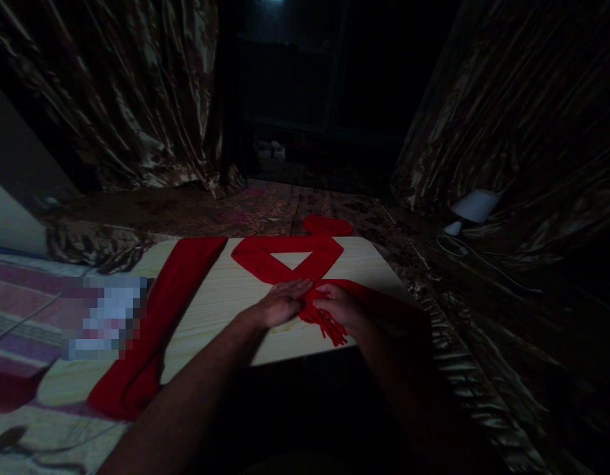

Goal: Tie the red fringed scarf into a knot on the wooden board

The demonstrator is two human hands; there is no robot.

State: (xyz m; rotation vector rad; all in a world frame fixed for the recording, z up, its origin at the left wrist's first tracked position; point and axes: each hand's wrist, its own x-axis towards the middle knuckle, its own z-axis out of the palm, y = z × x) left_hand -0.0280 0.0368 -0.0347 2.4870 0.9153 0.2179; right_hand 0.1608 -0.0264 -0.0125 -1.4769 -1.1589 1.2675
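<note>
One fringed red fabric scarf (320, 262), looped on one pale wood-grain table (210, 316), lay under the left hand (283, 302), palm flat, and under the right hand (338, 307), grip impossible to tell, one red cloth band (161, 316) at left.

From where I see it, the scarf (323, 261) under the left hand (285, 302) and right hand (337, 307) is matt, soft-looking cloth. Tabletop (210, 310) beneath — smooth, wood-grained. Curtain (179, 99) beyond the left hand — glossy, creased cloth.
</note>
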